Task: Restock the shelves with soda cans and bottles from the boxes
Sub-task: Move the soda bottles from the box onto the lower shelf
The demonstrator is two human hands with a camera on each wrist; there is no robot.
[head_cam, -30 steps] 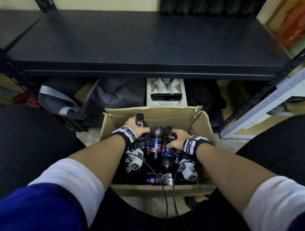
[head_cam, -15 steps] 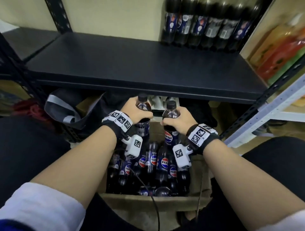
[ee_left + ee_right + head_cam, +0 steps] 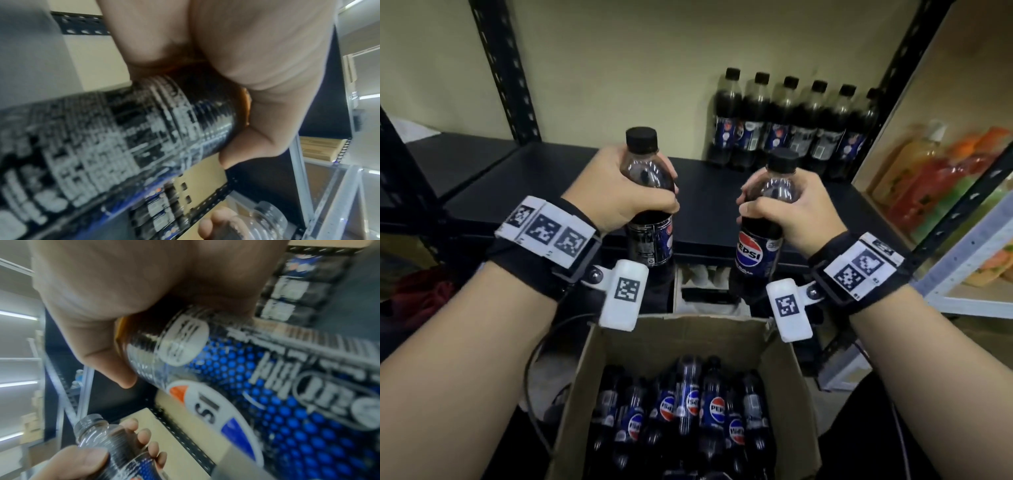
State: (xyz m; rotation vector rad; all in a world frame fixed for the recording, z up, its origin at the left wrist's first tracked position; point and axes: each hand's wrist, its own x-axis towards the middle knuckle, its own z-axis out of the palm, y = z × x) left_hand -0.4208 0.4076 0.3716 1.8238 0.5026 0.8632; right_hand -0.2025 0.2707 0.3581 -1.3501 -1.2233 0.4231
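Bottles [image 3: 650, 205] [image 3: 763, 240] upright in both hands [image 3: 616, 192] [image 3: 787, 209], above box [image 3: 585, 383].

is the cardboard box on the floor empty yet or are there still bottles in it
Not empty. The cardboard box still holds many Pepsi bottles, packed together with caps toward the far wall.

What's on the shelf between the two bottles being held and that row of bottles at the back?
Nothing: in the head view that stretch of black shelf is bare up to the back row.
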